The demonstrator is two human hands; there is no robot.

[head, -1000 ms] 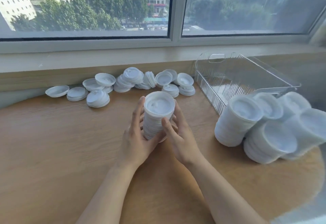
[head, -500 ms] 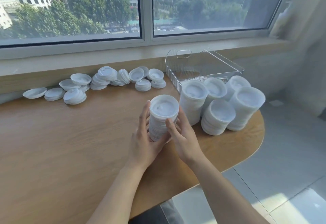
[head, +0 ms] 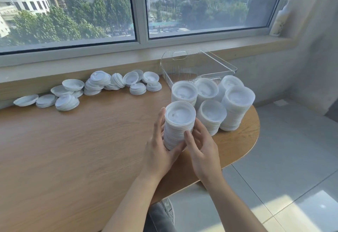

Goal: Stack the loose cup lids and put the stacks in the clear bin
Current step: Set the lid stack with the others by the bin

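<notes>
Both hands [head: 180,151] cup your stack [head: 178,123], fingers [head: 158,122] curled round it, now moved beside five others [head: 210,102]; bin [head: 197,65] next.

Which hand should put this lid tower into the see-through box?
Probably the right hand: the clear bin sits on its side. Both hands hold the stack, so the left hand may steady it.

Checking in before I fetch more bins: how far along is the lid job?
Done: five tall stacks stand in front of the bin. In hand: both hands, left and right, hold a sixth stack. Left: loose lids lie along the sill, and no stack is in the bin yet.
</notes>
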